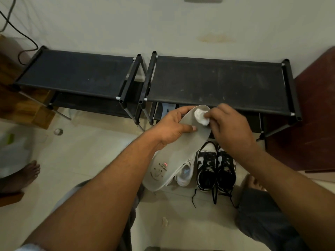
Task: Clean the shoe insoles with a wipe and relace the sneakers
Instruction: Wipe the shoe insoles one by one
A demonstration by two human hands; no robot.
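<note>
My left hand grips a long grey insole by its upper edge, thumb across its face, toe end pointing away. My right hand presses a crumpled white wipe onto the insole near the toe. The heel end carries printed marks and a small flag. Below on the floor stands a pair of black-and-white sneakers with loose black laces trailing toward me. A white sneaker sits left of them, partly hidden behind the insole.
Two low black shoe racks stand against the wall just beyond my hands. A dark red wooden panel is at the right. A bare foot and a small round cap are on the pale tile floor at left.
</note>
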